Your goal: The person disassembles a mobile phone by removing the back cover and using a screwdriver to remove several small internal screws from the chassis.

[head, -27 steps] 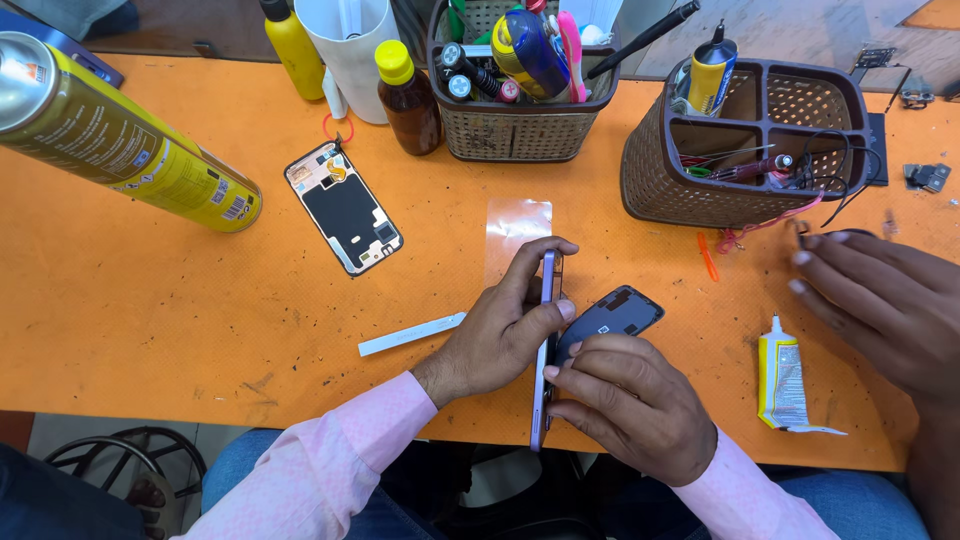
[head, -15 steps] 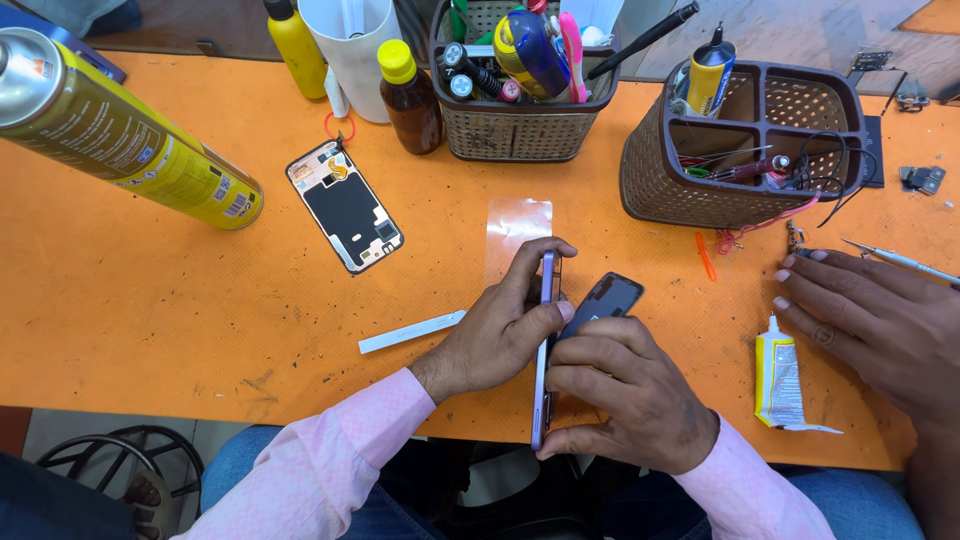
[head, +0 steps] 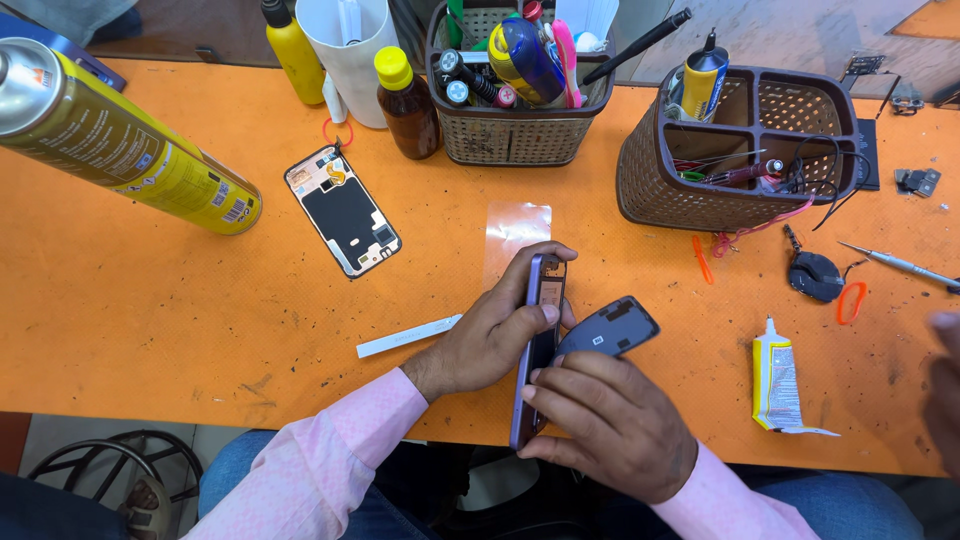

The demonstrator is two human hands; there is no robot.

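The left hand (head: 490, 335) is gripping a purple phone (head: 532, 350) stood on edge over the orange worktop (head: 150, 300), fingers curled round it, while the right hand (head: 610, 425) (knuckles up) is pinching a dark panel (head: 610, 328) just beside it.

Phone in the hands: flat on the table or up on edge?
On edge. The phone shows only its thin purple side, pinched between the left hand and right hand above the orange table.
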